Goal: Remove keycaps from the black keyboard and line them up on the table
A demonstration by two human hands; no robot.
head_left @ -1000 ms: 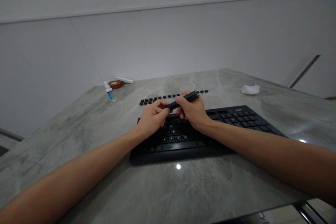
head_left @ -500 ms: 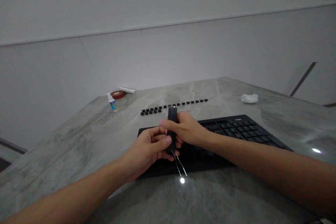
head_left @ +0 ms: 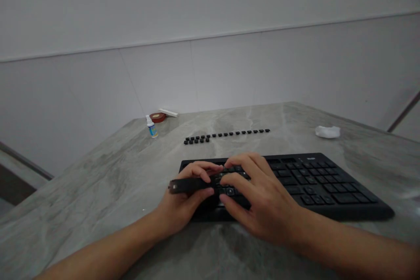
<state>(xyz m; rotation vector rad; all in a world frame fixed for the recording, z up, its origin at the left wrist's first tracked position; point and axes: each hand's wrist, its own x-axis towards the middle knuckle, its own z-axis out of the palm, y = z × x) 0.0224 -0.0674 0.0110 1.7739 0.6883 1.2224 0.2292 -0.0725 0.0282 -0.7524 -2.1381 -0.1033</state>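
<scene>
A black-handled keycap puller (head_left: 188, 185) is pinched in my left hand (head_left: 187, 197), its handle lying nearly level and pointing left. Its wire end reaches over the left part of a black keyboard (head_left: 331, 212), where my fingers partly hide it. My right hand (head_left: 262, 197) is over the keyboard just to the right of the wires. Its fingers are bent and apart, with the tips at or close to the wire end; whether they touch it I cannot tell. Several bare key positions show between the hands.
Behind the keyboard, several loose black keycaps (head_left: 231, 134) lie in a long row with a shorter one at its left. A small spray bottle (head_left: 152, 129), a reddish-brown tape roll (head_left: 158, 117) and a white strip (head_left: 168, 113) are at back left. Crumpled white material (head_left: 328, 132) lies right.
The keycap puller has swung from upright, wires toward me, to lying with its wires toward the right over the keys. My right hand has let go of its handle; my left still holds it.
</scene>
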